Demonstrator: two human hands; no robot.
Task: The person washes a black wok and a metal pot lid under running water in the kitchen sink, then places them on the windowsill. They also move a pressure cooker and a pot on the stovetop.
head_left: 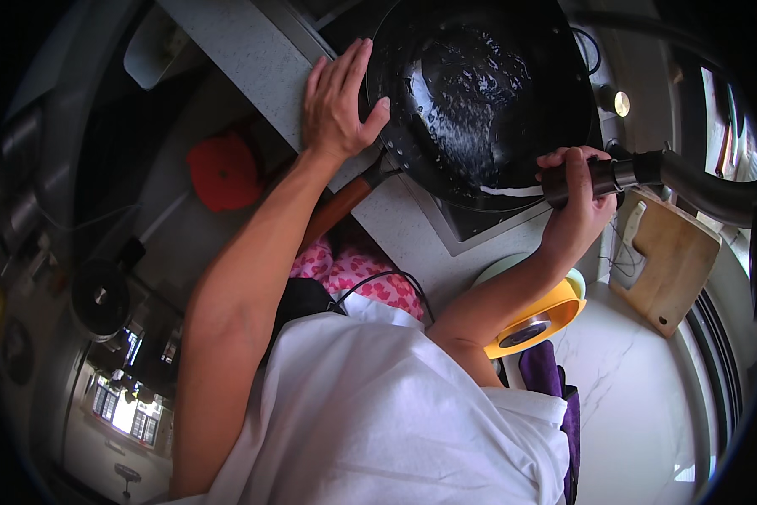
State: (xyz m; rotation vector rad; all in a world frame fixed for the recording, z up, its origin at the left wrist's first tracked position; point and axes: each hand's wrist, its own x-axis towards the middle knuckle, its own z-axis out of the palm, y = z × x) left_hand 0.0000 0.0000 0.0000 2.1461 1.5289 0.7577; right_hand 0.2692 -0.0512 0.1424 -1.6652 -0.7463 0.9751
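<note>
A large black wok [547, 101] sits in the sink, with water splashing and foaming inside it. Its brown wooden handle [345, 202] points down and to the left, towards my body. My left hand [341, 105] lies stretched out along the wok's left rim, fingers straight and thumb apart, touching or very near the edge. On the other side, my right hand [582, 187] is wrapped round a dark faucet head [559, 183] on a bent pipe. From it a stream of water [511, 192] runs leftward into the wok.
A grey speckled counter [248, 63] edges the sink. Right of me stand a yellow basin [563, 313], a purple cloth [544, 370] and a wooden cutting board [669, 257] against the wall. A red stool [225, 171] is low on the left.
</note>
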